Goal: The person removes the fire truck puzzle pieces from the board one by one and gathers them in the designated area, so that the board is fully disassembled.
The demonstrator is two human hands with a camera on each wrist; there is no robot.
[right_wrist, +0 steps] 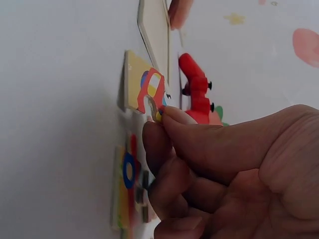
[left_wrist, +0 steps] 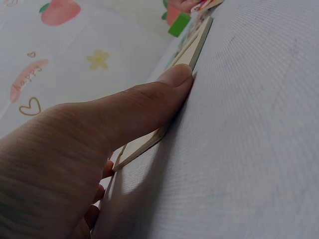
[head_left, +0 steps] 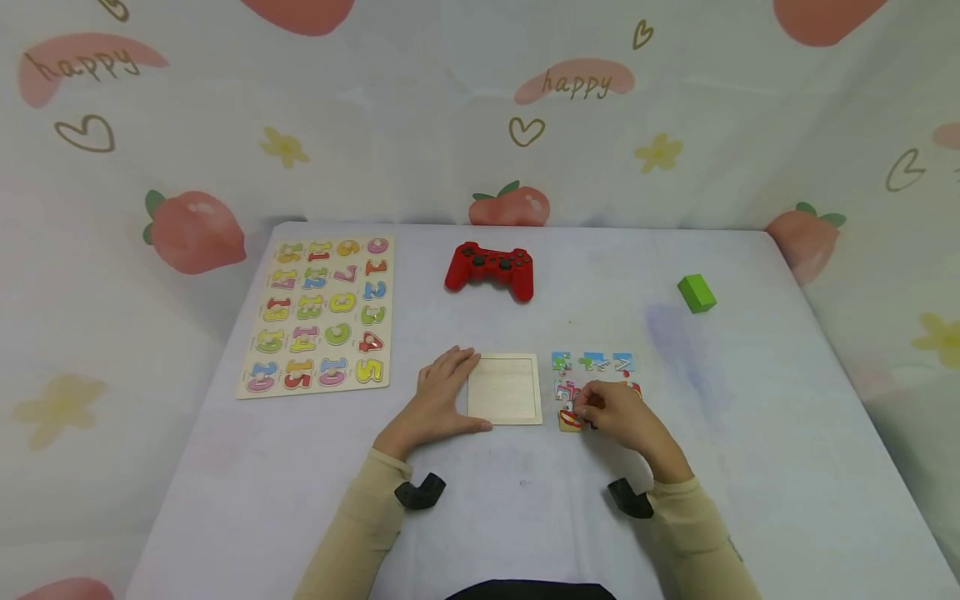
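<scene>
My left hand (head_left: pixel 441 398) holds the left side of a shallow wooden puzzle tray (head_left: pixel 506 390), its thumb along the near edge and its fingers at the far left corner. The left wrist view shows the thumb (left_wrist: pixel 169 84) against the rim of the tray. To the right of the tray, my right hand (head_left: pixel 618 414) pinches a jigsaw piece (right_wrist: pixel 142 84) between thumb and index finger; the piece is yellowish with a red and blue print and looks tilted up. More jigsaw pieces (head_left: pixel 592 362) lie in loose rows beyond and beneath this hand, which hides some of them.
A wooden number board (head_left: pixel 322 312) lies at the table's left. At the back stands a red game controller (head_left: pixel 491 267), and a green block (head_left: pixel 697 293) sits at the back right. A printed cloth (head_left: pixel 420 125) hangs behind the white table.
</scene>
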